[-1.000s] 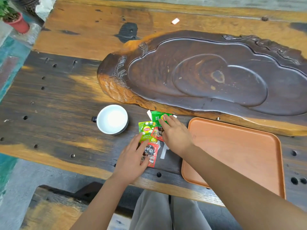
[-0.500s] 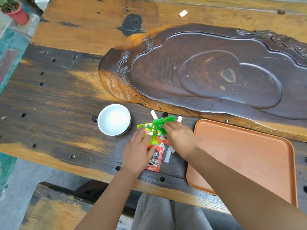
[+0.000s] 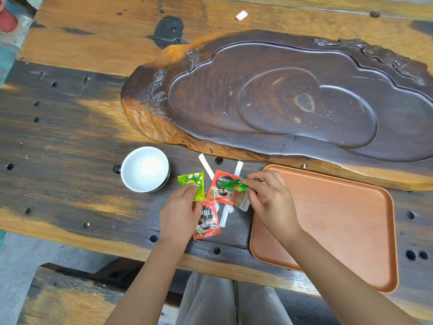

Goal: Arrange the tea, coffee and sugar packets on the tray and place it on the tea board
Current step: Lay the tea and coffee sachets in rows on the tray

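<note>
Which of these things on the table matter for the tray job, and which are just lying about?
In use: green tea packets, red coffee packets, white sugar sticks, orange tray, carved tea board.

Lying about: white cup, white scrap, red pot.

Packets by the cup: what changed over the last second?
The right hand pinched a green tea packet and lifted it toward the tray. The left hand slid the other green packet left, uncovering a red coffee packet. Cup, tray, tea board unmoved.

The packets lie just left of the tray; cup further left; tea board behind it, perhaps touching.
</note>
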Available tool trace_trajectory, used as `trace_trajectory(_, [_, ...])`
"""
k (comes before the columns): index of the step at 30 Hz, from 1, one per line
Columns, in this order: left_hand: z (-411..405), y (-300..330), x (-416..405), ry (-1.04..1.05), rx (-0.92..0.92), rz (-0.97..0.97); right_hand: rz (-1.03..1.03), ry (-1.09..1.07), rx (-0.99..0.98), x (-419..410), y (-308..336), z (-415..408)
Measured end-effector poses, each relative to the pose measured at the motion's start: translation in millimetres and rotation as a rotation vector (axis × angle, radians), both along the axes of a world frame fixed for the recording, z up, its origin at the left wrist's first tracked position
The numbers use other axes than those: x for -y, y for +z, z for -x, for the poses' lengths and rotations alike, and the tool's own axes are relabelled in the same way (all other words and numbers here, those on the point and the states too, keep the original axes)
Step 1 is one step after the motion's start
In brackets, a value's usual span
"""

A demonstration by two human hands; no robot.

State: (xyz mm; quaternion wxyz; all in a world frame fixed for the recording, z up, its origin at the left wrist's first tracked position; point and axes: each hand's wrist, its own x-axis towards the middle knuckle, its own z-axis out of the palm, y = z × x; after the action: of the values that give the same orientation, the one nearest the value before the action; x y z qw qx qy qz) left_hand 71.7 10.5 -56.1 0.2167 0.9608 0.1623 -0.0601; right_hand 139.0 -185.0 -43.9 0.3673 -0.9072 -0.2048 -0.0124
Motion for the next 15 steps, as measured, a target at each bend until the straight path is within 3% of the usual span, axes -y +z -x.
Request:
trace_trajectory(7, [36.9, 30.5, -7.0, -0.069, 0.297, -0.175, -0.015, -0.001, 0.044, 41.8, 5.1, 11.4])
trace_trajectory(11, [50.1, 42.6, 5.7, -0.091, 0.452, -0.193, 0.084, 0.033, 0.139, 63.0, 7.8, 14.4])
trace_trajectory(15, [33.8, 41.0, 47.6, -0.288, 0.515, -0.127, 0.174, 0.072, 0.238, 87.9, 1.9, 12.6])
